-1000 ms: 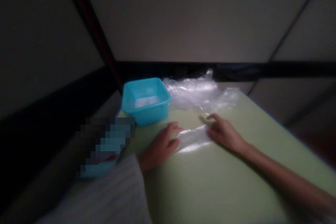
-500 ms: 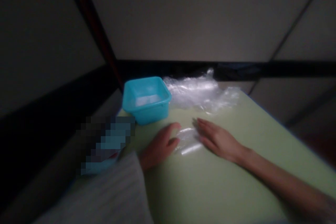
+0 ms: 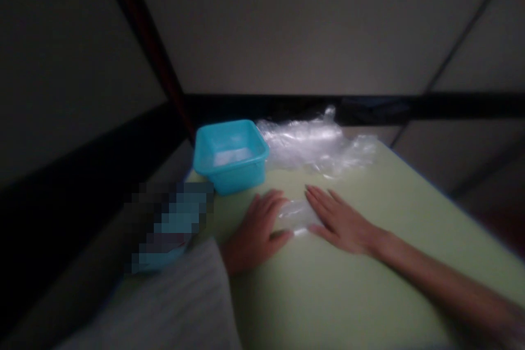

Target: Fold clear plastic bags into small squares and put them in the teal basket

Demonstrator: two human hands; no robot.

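Note:
A small clear plastic bag (image 3: pixel 298 215) lies flat on the pale green tabletop (image 3: pixel 328 290), with bright streaks of glare on it. At its left edge rests my left hand (image 3: pixel 260 229), thumb and fingers spread apart and touching the plastic. My right hand (image 3: pixel 340 220) lies palm down over the bag's right end, fingers stretched out and thumb apart. Both hands are open. The parts of the bag beneath the fingers are hidden. The picture is dim and somewhat blurred.
A turquoise plastic basin (image 3: pixel 238 178) stands at the table's far left, with something whitish inside. Right of it lies a crumpled heap of clear plastic (image 3: pixel 311 145). A pixelated bluish item (image 3: pixel 176 224) is by the left edge. A wall (image 3: pixel 303 27) rises behind.
My left hand has spread its fingers and shifted slightly right onto the bag's edge. My right hand's fingers have fanned out a little over the plastic. The basin and heap look unchanged.

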